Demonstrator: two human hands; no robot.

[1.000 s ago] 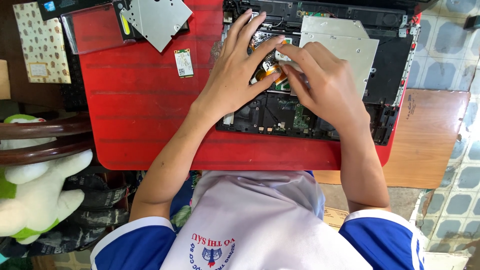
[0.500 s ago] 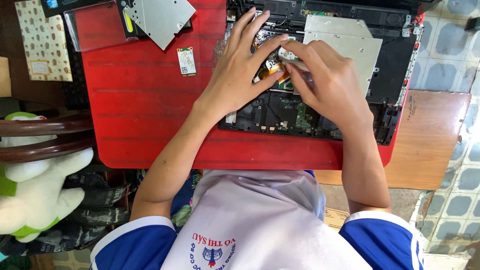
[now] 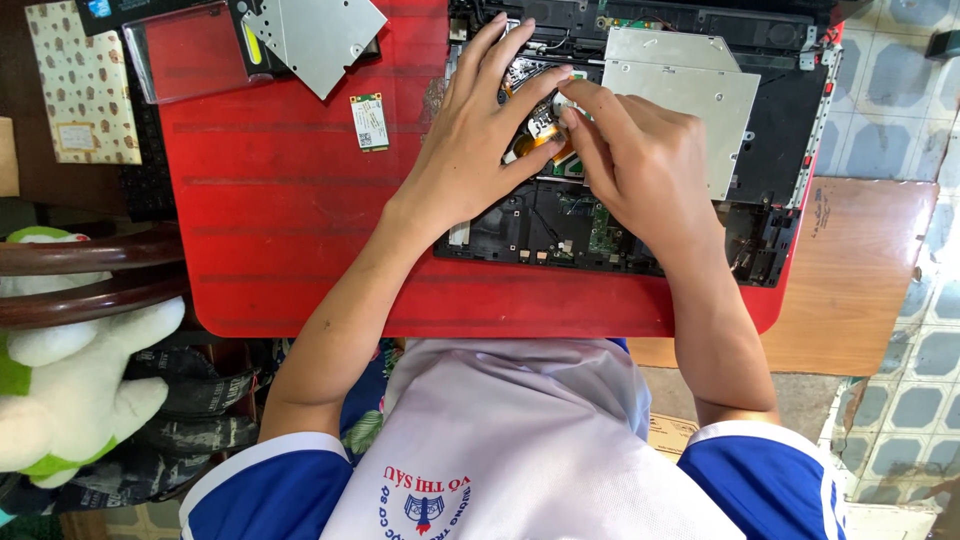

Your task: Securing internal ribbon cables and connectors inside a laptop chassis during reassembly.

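Compared with half a second earlier: both hands stay over the same spot inside the opened laptop chassis point(image 3: 640, 215), with only slight finger shifts; nothing on the worktop point(image 3: 280, 220) has moved. Left hand point(image 3: 480, 140): fingers spread wide, palm down on the chassis, thumb pressed against a small orange-and-black component point(image 3: 535, 135). Right hand point(image 3: 640, 165): fingers curled narrow, fingertips point(image 3: 572, 100) pinched at the same component, meeting the left thumb. Whether the part is lifted free or only touched, cannot tell. Just beyond the right hand, a silver optical-drive caddy point(image 3: 690, 85) sits seated in the chassis. Left of the left hand, apart from it, a small green wireless card point(image 3: 369, 121) lies flat on the red worktop. Farther left and beyond, a second silver drive point(image 3: 318, 35) lies tilted, beside a clear plastic cover point(image 3: 185, 50).
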